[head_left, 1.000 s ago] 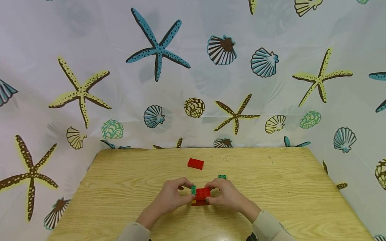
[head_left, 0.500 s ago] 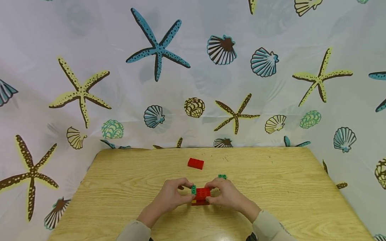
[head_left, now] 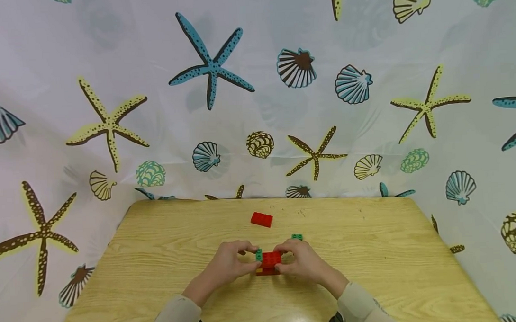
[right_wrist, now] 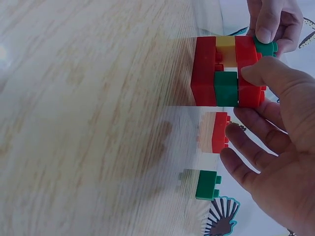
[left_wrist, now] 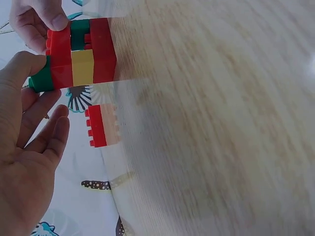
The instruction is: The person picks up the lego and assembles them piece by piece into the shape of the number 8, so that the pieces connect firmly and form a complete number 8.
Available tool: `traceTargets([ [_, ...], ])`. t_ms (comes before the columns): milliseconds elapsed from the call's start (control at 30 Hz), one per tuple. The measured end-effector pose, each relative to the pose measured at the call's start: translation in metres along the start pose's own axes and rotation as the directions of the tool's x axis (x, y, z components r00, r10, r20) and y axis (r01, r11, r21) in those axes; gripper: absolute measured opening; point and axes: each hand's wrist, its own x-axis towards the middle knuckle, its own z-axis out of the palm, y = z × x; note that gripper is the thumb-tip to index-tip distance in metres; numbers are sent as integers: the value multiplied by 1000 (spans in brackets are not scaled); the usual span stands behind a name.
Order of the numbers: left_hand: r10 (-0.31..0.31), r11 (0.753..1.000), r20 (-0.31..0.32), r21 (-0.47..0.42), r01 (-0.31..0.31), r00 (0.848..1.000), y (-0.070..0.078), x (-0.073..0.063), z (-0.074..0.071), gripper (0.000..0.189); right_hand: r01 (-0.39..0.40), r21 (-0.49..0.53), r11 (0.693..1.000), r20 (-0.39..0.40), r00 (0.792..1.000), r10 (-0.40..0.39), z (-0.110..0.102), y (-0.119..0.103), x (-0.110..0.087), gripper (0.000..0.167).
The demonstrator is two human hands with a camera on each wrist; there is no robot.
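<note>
A small stack of toy building bricks stands on the table between both hands. Its base is a red brick (right_wrist: pixel 203 73). Above that sit a yellow brick (left_wrist: pixel 82 67) on the left and a green brick (right_wrist: pixel 226 88) on the right, with a gap between them. An upper red brick (head_left: pixel 271 259) bridges the two. On its left end is a small green brick (head_left: pixel 259 255), pinched between thumb and index finger of my left hand (head_left: pixel 228 259). My right hand (head_left: pixel 303 260) pinches the right end of the upper red brick, its other fingers loosely extended in the right wrist view.
A loose red brick (head_left: pixel 262 219) lies farther back on the wooden table (head_left: pixel 179 220). Just behind my right hand is a loose green brick (head_left: pixel 297 236), partly covered in the head view. A curtain (head_left: pixel 256 99) printed with starfish and shells surrounds the table's back and sides.
</note>
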Motion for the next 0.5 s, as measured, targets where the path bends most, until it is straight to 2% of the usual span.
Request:
traceTargets([
  [100, -20, 999, 6, -31, 21, 1000, -1, 0, 0, 17, 4, -7, 1000, -3, 1000, -4, 0, 1, 0, 29],
  [233, -96, 991, 7, -96, 96, 995, -2, -1, 2, 33, 6, -14, 1000, -1, 1000, -6, 0, 2, 0, 29],
  [300, -110, 988, 0, -108, 109, 994, -2, -2, 3, 38, 5, -12, 1000, 0, 1000, -5, 0, 2, 0, 29],
  [500, -125, 984, -25, -128, 121, 992, 0, -3, 7, 34, 7, -5, 1000, -1, 1000, -7, -1, 1, -1, 28],
])
